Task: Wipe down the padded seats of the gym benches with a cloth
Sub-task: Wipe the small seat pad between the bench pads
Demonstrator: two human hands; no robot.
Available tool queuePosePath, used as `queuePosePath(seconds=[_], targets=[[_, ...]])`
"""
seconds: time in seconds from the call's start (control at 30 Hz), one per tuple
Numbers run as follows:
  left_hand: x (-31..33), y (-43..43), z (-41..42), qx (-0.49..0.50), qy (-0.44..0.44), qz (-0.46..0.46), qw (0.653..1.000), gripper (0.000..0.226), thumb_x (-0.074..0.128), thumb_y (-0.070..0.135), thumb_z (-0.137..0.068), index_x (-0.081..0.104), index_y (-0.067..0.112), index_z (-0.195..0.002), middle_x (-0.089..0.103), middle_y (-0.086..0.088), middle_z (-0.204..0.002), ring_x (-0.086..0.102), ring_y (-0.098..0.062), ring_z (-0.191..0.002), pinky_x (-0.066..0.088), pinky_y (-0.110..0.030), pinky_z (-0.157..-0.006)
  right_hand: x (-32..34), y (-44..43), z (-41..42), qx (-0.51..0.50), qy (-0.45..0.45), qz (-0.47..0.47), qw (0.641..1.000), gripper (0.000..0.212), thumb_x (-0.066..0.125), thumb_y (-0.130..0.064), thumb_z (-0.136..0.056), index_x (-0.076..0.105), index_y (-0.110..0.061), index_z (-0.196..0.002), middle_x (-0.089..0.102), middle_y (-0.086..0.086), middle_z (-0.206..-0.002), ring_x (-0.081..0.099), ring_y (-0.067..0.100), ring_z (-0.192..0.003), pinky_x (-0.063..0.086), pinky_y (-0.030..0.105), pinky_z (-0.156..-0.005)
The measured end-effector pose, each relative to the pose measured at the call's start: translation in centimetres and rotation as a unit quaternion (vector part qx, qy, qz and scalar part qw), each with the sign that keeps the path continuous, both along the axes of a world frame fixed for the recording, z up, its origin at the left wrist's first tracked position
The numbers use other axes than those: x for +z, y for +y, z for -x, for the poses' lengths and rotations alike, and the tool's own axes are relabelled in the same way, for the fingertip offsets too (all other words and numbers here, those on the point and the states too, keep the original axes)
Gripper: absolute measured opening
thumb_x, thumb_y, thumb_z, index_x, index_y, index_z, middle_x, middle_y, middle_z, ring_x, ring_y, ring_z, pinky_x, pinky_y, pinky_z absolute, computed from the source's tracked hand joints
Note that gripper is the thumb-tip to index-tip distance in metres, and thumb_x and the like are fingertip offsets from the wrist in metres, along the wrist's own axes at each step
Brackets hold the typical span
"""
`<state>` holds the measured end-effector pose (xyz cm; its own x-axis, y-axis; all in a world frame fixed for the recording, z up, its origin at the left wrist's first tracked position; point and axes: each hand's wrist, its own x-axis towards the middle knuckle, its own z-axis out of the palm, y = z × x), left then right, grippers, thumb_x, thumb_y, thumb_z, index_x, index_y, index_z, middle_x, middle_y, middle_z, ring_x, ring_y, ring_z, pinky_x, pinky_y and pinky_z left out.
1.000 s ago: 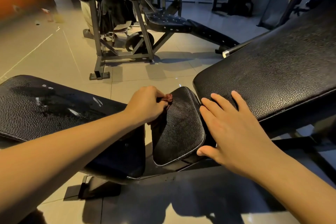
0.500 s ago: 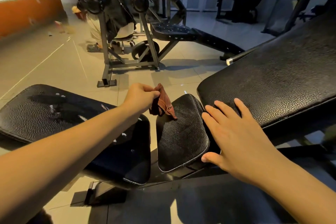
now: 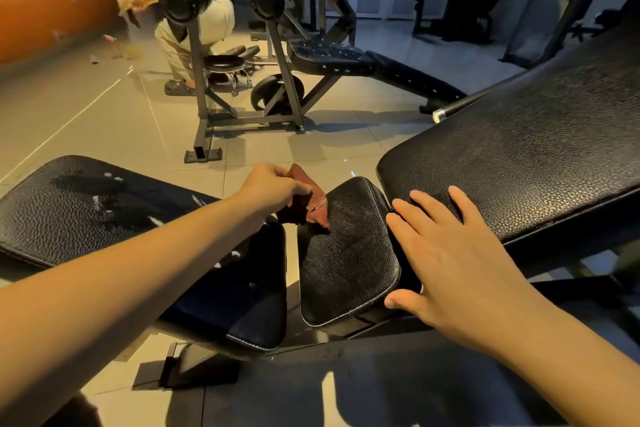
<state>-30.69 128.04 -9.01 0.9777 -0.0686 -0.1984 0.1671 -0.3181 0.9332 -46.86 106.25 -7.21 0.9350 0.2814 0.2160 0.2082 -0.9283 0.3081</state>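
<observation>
A second ago the cloth (image 3: 309, 202) was balled tight in the left hand (image 3: 275, 188) and pushed against the top edge of the small seat pad (image 3: 348, 255). Now it hangs loose from that hand's pinch, near the middle of the frame, with only its lower corner meeting the pad's upper left edge. That looks like a pause between strokes to regrip, and most of this pad still seems to need wiping. The right hand (image 3: 453, 250) has stayed flat and spread, holding nothing, its fingers on the lower edge of the big back pad (image 3: 526, 163) and its thumb by the seat pad's lower right corner. The pad at lower left (image 3: 79, 215) shows wet streaks. The left fingertips are hidden behind the cloth, the back pad runs off the right edge, and the frame underneath is lost in shadow.
</observation>
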Motion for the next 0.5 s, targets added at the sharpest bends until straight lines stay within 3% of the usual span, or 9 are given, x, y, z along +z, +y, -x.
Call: queuePosePath(seconds=[0.1,0.17,0.23,0.33,0.4,0.5], targets=[[0.7,0.7,-1.1,-0.027,0.011,0.05,0.998,0.026,0.077,0.018,-0.087,0.069,0.005,-0.108,0.073,-0.011,-0.096,0.07,-0.024,-0.087,0.058,-0.034,-0.071,-0.1,0.0,-0.1,0.002,-0.002,0.002,1.0,0.104,0.086,-0.07,-0.052,0.066,-0.005,-0.13,0.063,0.017,-0.136,0.055,0.039,-0.132,0.041,0.066,-0.107],[0.9,0.7,-1.0,-0.076,0.061,0.127,0.987,0.032,0.073,0.019,-0.09,0.066,0.005,-0.118,0.073,-0.011,-0.098,0.071,-0.021,-0.086,0.057,-0.031,-0.069,0.0,0.0,0.0,0.001,-0.003,0.004,1.0,0.104,0.086,-0.07,-0.052,0.065,-0.005,-0.13,0.063,0.017,-0.137,0.055,0.039,-0.132,0.041,0.066,-0.107],[0.1,0.3,-0.8,-0.108,0.088,0.089,0.986,0.035,0.072,0.021,-0.091,0.065,0.006,-0.121,0.074,-0.012,-0.104,0.071,-0.019,-0.086,0.055,-0.03,-0.07,0.0,0.0,0.0,-0.001,-0.002,0.008,1.0,0.105,0.085,-0.071,-0.053,0.065,-0.005,-0.131,0.062,0.017,-0.138,0.053,0.039,-0.134,0.04,0.066,-0.108],[-1.3,-0.7,-0.6,-0.07,0.018,-0.036,0.997,0.034,0.078,0.024,-0.088,0.069,0.007,-0.116,0.073,-0.009,-0.1,0.066,-0.014,-0.08,0.05,-0.025,-0.065,0.0,-0.1,0.0,-0.001,0.001,0.012,1.0,0.105,0.084,-0.072,-0.053,0.065,-0.005,-0.131,0.062,0.016,-0.138,0.053,0.038,-0.134,0.04,0.066,-0.108],[-1.8,-0.8,-1.1,-0.042,-0.017,-0.042,0.998,0.047,0.082,0.025,-0.084,0.063,0.011,-0.125,0.069,-0.006,-0.105,0.066,-0.015,-0.088,0.051,-0.026,-0.068,0.0,0.0,0.0,-0.001,0.001,0.009,1.0,0.106,0.084,-0.072,-0.052,0.065,-0.005,-0.131,0.062,0.016,-0.137,0.053,0.038,-0.134,0.04,0.066,-0.108],[-1.2,-0.1,-1.5,-0.092,0.019,-0.007,0.996,0.064,0.082,0.025,-0.083,0.052,0.019,-0.14,0.066,-0.005,-0.114,0.067,-0.02,-0.1,0.056,-0.034,-0.079,0.0,-0.1,0.0,0.002,0.0,0.005,1.0,0.105,0.085,-0.071,-0.052,0.065,-0.005,-0.13,0.062,0.016,-0.137,0.054,0.038,-0.133,0.04,0.066,-0.108]])
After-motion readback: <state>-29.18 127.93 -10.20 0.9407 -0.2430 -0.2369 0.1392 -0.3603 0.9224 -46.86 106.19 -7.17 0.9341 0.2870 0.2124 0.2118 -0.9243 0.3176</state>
